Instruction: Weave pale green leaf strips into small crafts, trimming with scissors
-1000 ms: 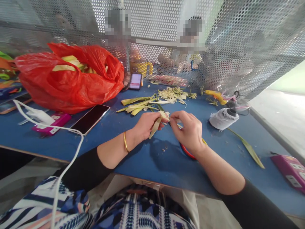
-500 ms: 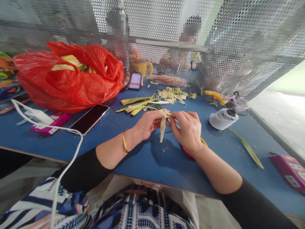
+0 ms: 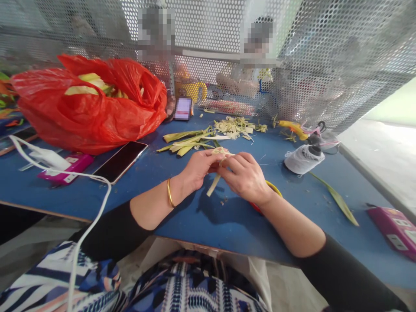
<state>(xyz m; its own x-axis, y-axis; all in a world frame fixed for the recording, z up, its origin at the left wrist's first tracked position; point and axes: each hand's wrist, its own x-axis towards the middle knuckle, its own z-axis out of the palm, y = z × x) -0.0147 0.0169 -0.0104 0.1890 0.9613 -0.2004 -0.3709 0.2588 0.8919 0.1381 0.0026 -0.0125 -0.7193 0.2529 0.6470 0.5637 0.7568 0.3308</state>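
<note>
My left hand point(image 3: 199, 168) is closed on a pale plant-leaf strip point(image 3: 213, 185), whose free end hangs below the fingers. Pressed close against it, my right hand point(image 3: 244, 177) pinches the same pale piece from the other side. A folded part of the strip shows on top between the fingertips; the rest is hidden by the fingers. Under my right wrist, a ring-shaped red and yellow handle point(image 3: 273, 188) partly shows. Thin thread runs from near my right hand to a white thread spool point(image 3: 303, 160).
Beyond my hands lie green-yellow leaf strips point(image 3: 185, 143) and a heap of pale scraps point(image 3: 235, 125). A red plastic bag point(image 3: 94, 117), a phone point(image 3: 121, 161) and a white cable point(image 3: 97, 219) are at left. A single leaf point(image 3: 339, 201) and a magenta power strip point(image 3: 393, 229) lie right. Perforated metal panels point(image 3: 208, 34) stand behind.
My right hand has shifted left, closer against my left hand. The strip's hanging end has swung to the left and tilts more.
</note>
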